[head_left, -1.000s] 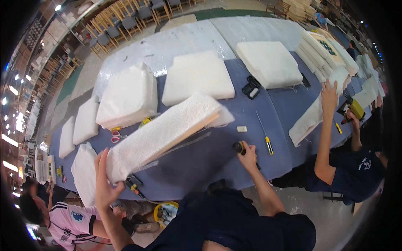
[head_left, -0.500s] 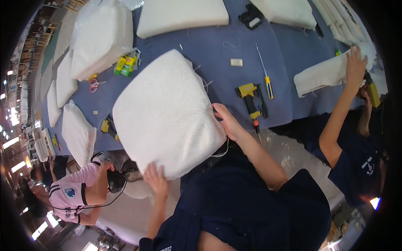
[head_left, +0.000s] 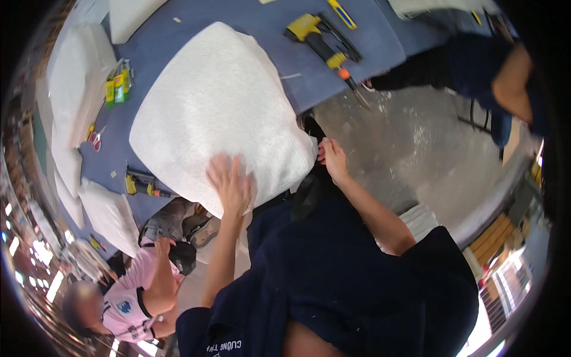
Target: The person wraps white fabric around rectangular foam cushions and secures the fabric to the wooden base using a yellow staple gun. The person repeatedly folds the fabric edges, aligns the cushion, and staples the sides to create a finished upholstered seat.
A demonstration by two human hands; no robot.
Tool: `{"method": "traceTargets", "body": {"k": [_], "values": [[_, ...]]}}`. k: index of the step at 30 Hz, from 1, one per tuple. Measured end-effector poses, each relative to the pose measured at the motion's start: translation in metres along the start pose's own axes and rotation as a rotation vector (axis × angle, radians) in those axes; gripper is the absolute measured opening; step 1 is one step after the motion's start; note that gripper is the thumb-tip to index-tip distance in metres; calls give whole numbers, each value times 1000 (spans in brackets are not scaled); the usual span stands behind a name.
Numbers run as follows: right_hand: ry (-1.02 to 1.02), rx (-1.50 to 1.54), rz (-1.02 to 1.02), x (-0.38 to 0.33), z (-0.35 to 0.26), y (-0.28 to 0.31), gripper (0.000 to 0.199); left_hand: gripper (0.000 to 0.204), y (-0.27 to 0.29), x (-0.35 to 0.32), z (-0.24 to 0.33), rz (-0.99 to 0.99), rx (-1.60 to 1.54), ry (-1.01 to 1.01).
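Note:
A large white fabric-covered cushion [head_left: 208,101] lies tilted over the front edge of the blue table, its near side against my body. My left hand [head_left: 231,185] rests on top of its near part, fingers spread and slightly blurred. At the cushion's right corner, my right hand [head_left: 333,157] has its fingers closed on the fabric edge; the fingertips are partly hidden. A thin white strip sticks out from the cushion's right side. Beyond it lies a yellow and black staple gun [head_left: 321,43] with an orange hose fitting.
Covered cushions [head_left: 80,71] stand along the table's left. Nearby are green-yellow boxes [head_left: 119,86], red-handled scissors [head_left: 96,140] and another staple gun [head_left: 140,183]. A yellow-blue screwdriver handle [head_left: 343,14] lies at the top. A person in pink [head_left: 137,291] works at left; another in dark clothes [head_left: 476,71] at right.
My left hand has moved from the cushion's near edge up onto its top. My right hand has shifted to the cushion's near right corner. The view has turned toward the right.

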State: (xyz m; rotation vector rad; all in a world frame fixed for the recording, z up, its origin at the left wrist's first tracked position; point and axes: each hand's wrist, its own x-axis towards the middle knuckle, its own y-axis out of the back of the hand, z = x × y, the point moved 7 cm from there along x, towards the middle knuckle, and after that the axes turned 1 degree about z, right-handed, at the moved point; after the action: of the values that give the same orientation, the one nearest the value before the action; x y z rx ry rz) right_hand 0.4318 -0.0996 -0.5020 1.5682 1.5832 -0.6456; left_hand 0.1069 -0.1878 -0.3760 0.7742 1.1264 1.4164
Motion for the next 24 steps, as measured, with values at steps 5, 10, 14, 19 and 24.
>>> {"method": "traceTargets", "body": {"k": [5,10,14,19,24], "values": [[-16,460,94,-9,46,-39,43,84,-60,22,129,-251,-15,-502],[-17,558,278,13,56,-36,58,93,-75,12,135,-110,145,-553],[6,350,234,35,56,-47,74,95,-75,10,141,-87,260,-585],[-100,517,81,63,76,-63,69,91,-78,7,144,-91,256,-604],[-128,898,-111,85,51,-100,63,83,-79,33,157,-194,268,-584]]}}
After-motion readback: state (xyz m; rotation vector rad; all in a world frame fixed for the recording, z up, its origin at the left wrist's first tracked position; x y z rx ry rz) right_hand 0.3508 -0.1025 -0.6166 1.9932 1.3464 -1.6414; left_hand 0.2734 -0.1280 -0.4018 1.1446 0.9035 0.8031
